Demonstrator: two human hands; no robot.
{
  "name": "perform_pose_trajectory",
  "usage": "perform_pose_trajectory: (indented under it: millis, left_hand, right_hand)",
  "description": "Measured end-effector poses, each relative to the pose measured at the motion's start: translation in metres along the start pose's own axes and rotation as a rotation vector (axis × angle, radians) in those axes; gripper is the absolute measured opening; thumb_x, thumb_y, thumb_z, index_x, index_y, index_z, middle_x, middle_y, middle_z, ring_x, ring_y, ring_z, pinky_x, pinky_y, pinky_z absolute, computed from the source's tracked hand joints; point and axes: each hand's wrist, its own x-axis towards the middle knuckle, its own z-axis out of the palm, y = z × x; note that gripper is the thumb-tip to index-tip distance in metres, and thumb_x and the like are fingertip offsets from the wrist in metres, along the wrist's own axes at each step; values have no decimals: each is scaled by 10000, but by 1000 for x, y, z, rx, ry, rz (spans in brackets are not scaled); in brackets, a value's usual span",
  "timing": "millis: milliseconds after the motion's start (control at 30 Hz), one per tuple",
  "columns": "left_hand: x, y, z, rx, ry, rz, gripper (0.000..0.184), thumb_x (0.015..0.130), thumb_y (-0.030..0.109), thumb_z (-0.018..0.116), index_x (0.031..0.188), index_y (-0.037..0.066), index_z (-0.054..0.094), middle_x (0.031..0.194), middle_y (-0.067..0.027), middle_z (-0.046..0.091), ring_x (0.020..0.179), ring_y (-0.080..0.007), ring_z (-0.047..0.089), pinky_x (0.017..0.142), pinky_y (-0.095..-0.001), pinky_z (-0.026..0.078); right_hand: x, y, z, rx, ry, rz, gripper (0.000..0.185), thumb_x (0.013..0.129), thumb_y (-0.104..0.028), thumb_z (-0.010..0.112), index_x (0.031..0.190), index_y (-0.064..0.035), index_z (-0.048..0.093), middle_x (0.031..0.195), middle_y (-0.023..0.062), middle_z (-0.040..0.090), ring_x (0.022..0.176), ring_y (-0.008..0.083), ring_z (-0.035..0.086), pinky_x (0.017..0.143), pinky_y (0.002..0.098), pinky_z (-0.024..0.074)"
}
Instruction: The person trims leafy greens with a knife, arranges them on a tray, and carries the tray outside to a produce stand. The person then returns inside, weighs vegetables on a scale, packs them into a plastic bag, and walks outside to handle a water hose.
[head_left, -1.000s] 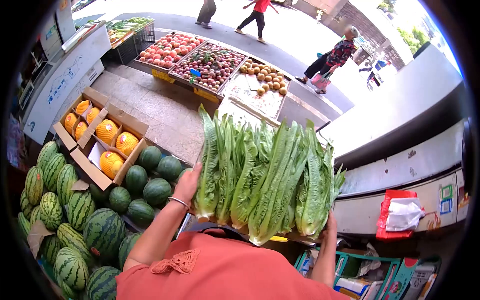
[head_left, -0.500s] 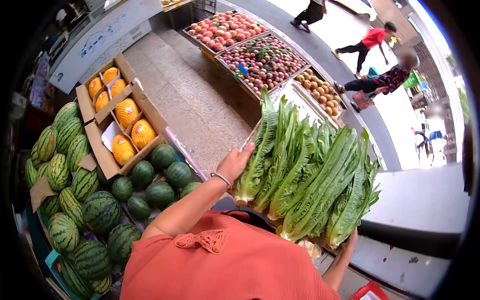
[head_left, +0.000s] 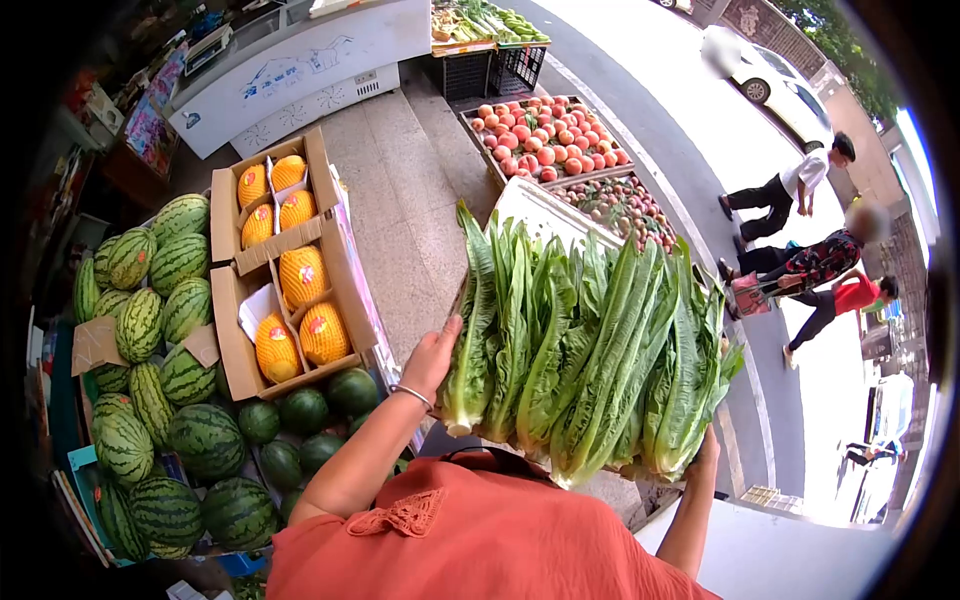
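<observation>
Several heads of romaine lettuce [head_left: 590, 350] lie side by side in front of me, leaves pointing away and cut stems toward my body. They rest on a shallow white tray [head_left: 548, 212], whose far end shows beyond the leaf tips. My left hand [head_left: 432, 358], with a bangle at the wrist, grips the left side, thumb up along the edge. My right hand [head_left: 706, 456] holds the near right corner; its fingers are mostly hidden under the lettuce and tray.
Left are striped watermelons [head_left: 160, 320], small dark melons [head_left: 305, 410] and a cardboard box [head_left: 225, 300] of yellow netted fruit. Ahead stand crates of peaches [head_left: 545, 140] and plums [head_left: 635, 205], near steps [head_left: 400, 180]. A white freezer [head_left: 300, 85] stands back left. People walk along the street at right.
My view has turned rightward and the lettuce tray has moved with me, now covering the kiwi-like brown fruit and part of the plums. Both hands keep their hold. Passers-by have shifted along the street.
</observation>
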Motion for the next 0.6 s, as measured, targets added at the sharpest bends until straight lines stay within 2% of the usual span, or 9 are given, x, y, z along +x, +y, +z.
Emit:
perform_pose_trajectory:
  millis: [67, 133, 167, 200, 267, 333, 400, 433, 600]
  left_hand:
    - [40, 28, -26, 77, 76, 10, 560, 845, 518, 427, 932, -13, 582, 848, -58, 598, 757, -110, 555, 700, -235, 436]
    - [73, 57, -55, 65, 137, 20, 566, 841, 522, 431, 951, -14, 579, 853, -56, 598, 768, -115, 553, 708, -241, 435]
    - [75, 90, -66, -34, 85, 7, 563, 843, 516, 434, 963, -15, 576, 868, -56, 597, 779, -118, 554, 714, -245, 437]
    - [86, 116, -80, -7, 53, -35, 560, 845, 507, 436, 996, -17, 565, 901, -61, 595, 808, -124, 553, 742, -247, 433]
    - [116, 139, -103, -38, 136, 1, 560, 847, 499, 439, 1027, -19, 551, 953, -71, 589, 854, -131, 547, 781, -247, 421]
    - [141, 170, -118, -70, 153, 6, 568, 846, 488, 450, 1078, -26, 526, 1006, -81, 577, 897, -140, 539, 815, -250, 407]
    - [153, 220, -128, -157, 223, 74, 640, 821, 559, 438, 942, -61, 541, 848, -72, 556, 802, -149, 504, 744, -281, 389]
    - [187, 214, -143, -183, 243, 89, 635, 832, 530, 443, 1026, -69, 524, 971, -105, 563, 907, -167, 509, 826, -286, 374]
    - [288, 293, -175, -248, 225, 80, 596, 834, 511, 457, 1020, -53, 515, 969, -97, 545, 894, -159, 489, 816, -286, 368]
  right_hand:
    - [27, -12, 59, -31, -50, -4, 601, 727, -335, 665, 1101, 96, 478, 964, 156, 577, 789, 247, 595, 678, 373, 505]
    - [34, -26, 125, -38, -98, -83, 638, 729, -323, 666, 1138, 107, 432, 998, 157, 566, 804, 248, 593, 680, 373, 507]
    - [31, -48, 157, -16, -188, -118, 655, 725, -314, 672, 1142, 118, 410, 1019, 158, 557, 812, 248, 594, 683, 375, 510]
    - [28, -62, 195, -97, -79, -64, 626, 720, -307, 676, 1114, 114, 435, 988, 156, 570, 799, 248, 599, 674, 373, 514]
    - [13, -77, 265, -107, -161, -133, 595, 710, -313, 683, 1070, 112, 472, 948, 154, 584, 771, 243, 604, 658, 369, 517]
    - [42, -81, 315, -140, -162, 5, 563, 695, -348, 686, 1012, 89, 525, 931, 155, 593, 747, 235, 605, 648, 366, 515]
    - [24, -125, 380, -189, -167, 23, 384, 761, -280, 621, 1006, 10, 563, 878, 89, 607, 743, 198, 590, 664, 322, 500]
    - [31, -132, 411, -180, -191, 43, 349, 770, -267, 613, 974, 13, 579, 868, 88, 612, 728, 195, 594, 658, 323, 503]
    - [153, -138, 536, -194, -294, 6, 336, 806, -296, 558, 998, -20, 578, 893, 107, 618, 733, 209, 603, 665, 331, 509]
